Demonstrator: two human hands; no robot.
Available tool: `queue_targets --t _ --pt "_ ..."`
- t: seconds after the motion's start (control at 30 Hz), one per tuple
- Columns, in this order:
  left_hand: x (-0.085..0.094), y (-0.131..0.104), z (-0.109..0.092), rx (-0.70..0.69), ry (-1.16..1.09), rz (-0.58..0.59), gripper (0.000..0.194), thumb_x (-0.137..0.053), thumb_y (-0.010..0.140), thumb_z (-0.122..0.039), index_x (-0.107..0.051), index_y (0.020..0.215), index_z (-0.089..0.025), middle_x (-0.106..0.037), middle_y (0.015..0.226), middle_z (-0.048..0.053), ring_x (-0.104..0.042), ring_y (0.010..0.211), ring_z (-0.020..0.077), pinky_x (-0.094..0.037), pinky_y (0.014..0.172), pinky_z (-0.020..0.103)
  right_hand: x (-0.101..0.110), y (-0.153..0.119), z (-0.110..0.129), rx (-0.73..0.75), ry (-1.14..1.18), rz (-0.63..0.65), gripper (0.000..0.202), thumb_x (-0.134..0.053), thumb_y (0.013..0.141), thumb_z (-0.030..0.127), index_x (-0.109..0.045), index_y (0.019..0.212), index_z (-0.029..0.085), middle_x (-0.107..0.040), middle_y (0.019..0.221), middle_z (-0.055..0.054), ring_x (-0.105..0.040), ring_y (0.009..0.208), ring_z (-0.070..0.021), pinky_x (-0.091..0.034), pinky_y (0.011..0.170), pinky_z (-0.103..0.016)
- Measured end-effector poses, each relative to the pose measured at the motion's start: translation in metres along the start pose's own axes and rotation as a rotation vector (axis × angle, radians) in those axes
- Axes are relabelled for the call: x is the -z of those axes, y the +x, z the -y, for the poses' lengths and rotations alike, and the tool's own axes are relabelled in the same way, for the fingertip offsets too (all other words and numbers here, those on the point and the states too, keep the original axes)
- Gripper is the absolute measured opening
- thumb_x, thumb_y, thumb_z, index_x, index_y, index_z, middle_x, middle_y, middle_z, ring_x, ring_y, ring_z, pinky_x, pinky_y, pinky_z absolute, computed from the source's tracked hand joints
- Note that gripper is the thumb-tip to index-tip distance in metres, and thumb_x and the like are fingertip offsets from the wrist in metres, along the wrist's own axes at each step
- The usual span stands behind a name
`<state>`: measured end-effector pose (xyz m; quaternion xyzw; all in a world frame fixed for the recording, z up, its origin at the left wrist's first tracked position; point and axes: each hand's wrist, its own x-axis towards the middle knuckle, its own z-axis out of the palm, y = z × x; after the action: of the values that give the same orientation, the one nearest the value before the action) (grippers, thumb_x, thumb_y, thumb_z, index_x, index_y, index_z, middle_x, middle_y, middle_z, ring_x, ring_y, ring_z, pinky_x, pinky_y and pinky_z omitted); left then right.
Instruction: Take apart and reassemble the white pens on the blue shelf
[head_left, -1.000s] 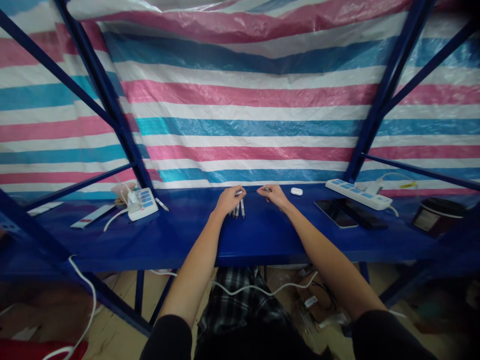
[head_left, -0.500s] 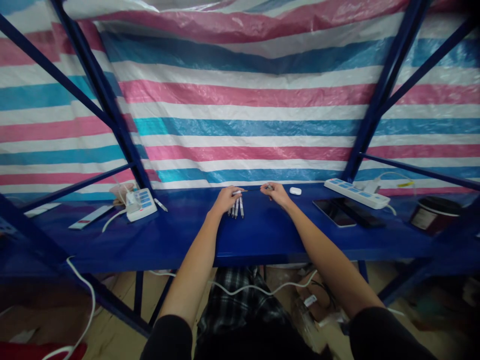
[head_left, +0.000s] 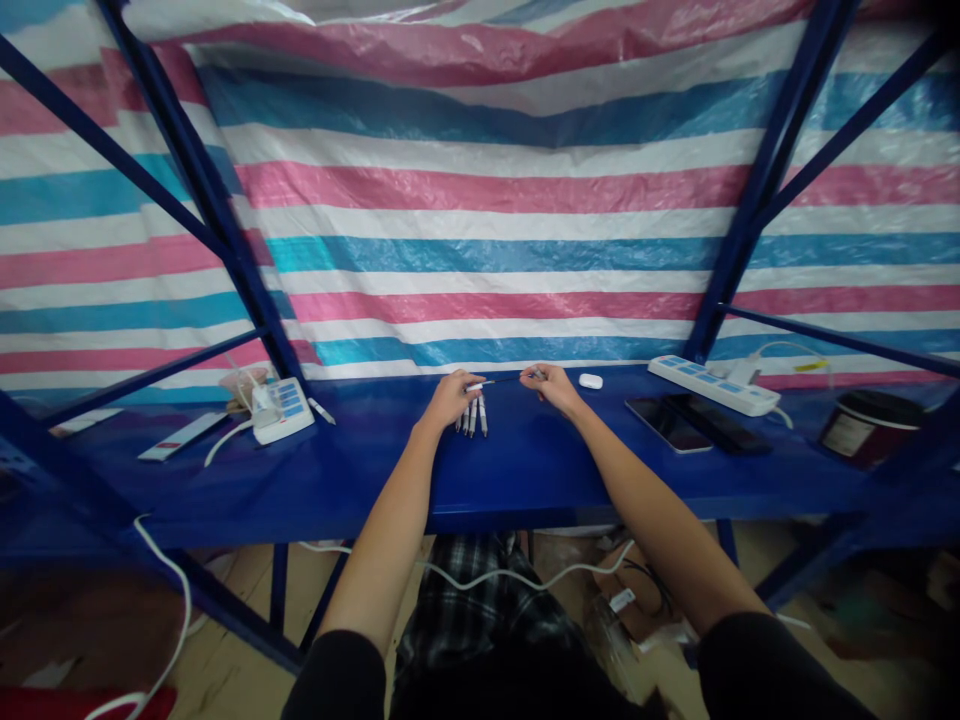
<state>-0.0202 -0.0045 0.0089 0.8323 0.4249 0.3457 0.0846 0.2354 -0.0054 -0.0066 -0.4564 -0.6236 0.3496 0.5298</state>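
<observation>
The left hand (head_left: 450, 398) held a white pen (head_left: 475, 387), its thin dark end pointing right, near similar pens (head_left: 482, 413) on the blue tabletop (head_left: 525, 475), while the right hand (head_left: 553, 387) pinched a small greyish piece (head_left: 537, 374).

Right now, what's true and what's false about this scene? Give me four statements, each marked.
1. Several pens lie on the table by the left hand. True.
2. A small white case lies to the right of the right hand. True.
3. The right hand is spread flat. False: it pinches a small object.
4. Everything behind is plain green. False: the sheet is striped pink, blue and white.
</observation>
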Motion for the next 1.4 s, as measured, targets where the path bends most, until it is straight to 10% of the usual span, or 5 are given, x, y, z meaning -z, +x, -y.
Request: queue_targets --t 1.17,1.4 --pt "-0.007 -0.003 -0.017 -0.013 -0.139 0.051 0.025 -0.069 0.087 -0.032 -0.08 0.106 -0.021 -0.077 0.107 0.008 -0.069 0.097 0.022 -0.05 0.092 0.033 -0.014 -0.01 0.008 0.074 -0.125 0.154 0.034 -0.075 0.072 0.049 -0.074 0.083 0.017 -0.052 0.055 0.003 -0.042 0.05 -0.0116 -0.035 0.05 -0.025" --pt "-0.006 0.0 -0.008 0.0 -0.1 -0.039 0.023 -0.068 0.088 -0.032 -0.08 0.104 -0.021 -0.078 0.105 0.007 -0.07 0.096 0.0228 -0.051 0.091 0.033 -0.006 0.003 -0.003 -0.024 0.099 -0.034 0.04 -0.058 0.084 0.057 -0.065 0.1 0.022 -0.057 0.072 0.001 -0.044 0.052 -0.0115 -0.032 0.046 -0.023"
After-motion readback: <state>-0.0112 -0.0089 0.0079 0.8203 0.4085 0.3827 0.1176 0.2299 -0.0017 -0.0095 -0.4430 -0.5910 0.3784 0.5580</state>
